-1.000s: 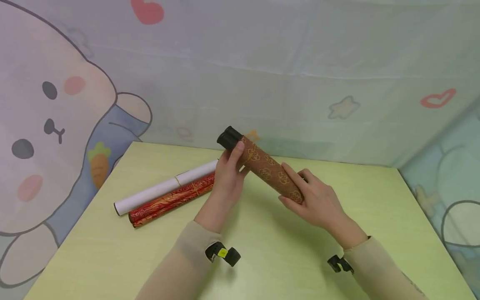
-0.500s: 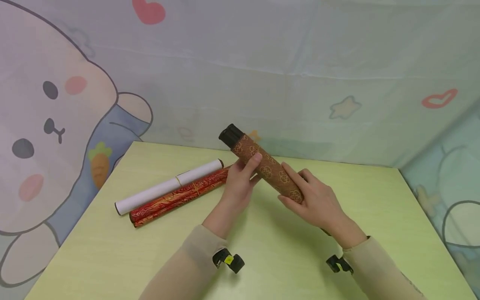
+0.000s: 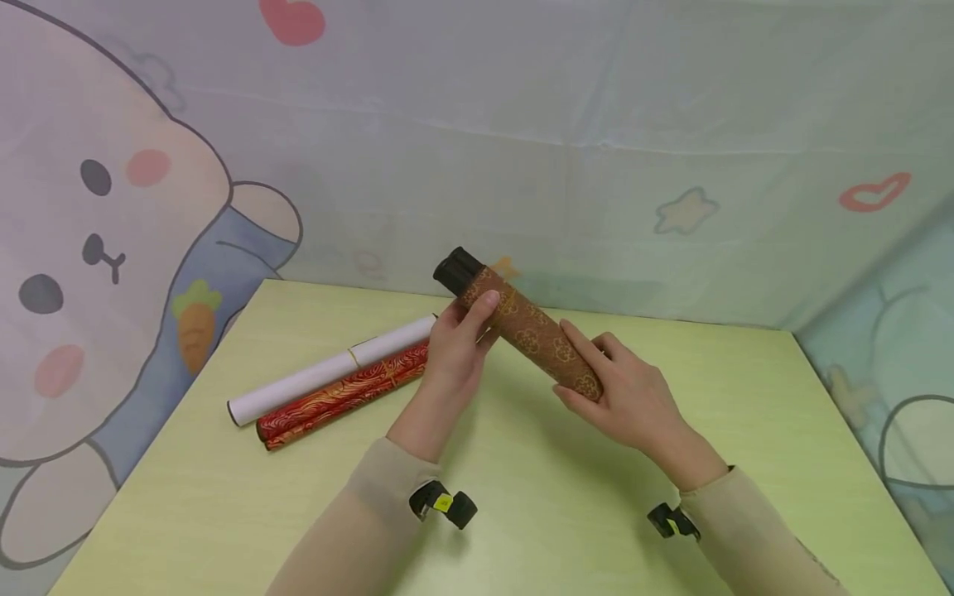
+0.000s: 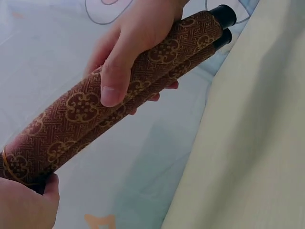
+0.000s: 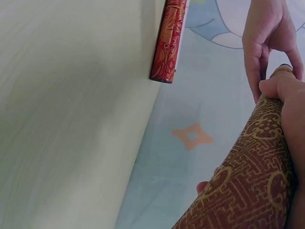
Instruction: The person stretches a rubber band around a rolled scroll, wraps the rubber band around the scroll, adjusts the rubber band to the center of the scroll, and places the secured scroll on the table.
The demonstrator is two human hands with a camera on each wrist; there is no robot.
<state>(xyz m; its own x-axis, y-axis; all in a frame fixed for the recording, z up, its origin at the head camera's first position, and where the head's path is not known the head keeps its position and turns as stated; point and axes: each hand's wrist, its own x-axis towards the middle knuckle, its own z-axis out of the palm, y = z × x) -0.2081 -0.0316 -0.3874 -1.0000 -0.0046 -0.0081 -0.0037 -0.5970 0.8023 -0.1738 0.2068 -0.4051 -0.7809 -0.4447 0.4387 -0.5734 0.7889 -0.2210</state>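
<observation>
Both hands hold a rolled-up brown scroll (image 3: pixel 531 331) with gold flower patterning, tilted above the table. Its black end knobs (image 3: pixel 458 270) point up and to the left. Near that end my left hand (image 3: pixel 456 343) grips the roll, thumb on top and fingers beneath. My right hand (image 3: pixel 629 393) is wrapped around the lower right end, covering the tip in the head view. In the left wrist view, a thin gold cord (image 4: pixel 6 164) circles the scroll beside the left hand. Black knobs (image 4: pixel 224 16) also stick out past the right hand there.
On the light yellow-green table (image 3: pixel 537 513), a white roll (image 3: pixel 328 372) tied with a cord lies against a red and gold scroll (image 3: pixel 343 397), left of the hands. A printed cloth (image 3: pixel 477 124) hangs behind the table.
Along the scroll, my left hand has slid down and right, then back up and left toward the black knobs. The right hand and the scroll stay nearly still.
</observation>
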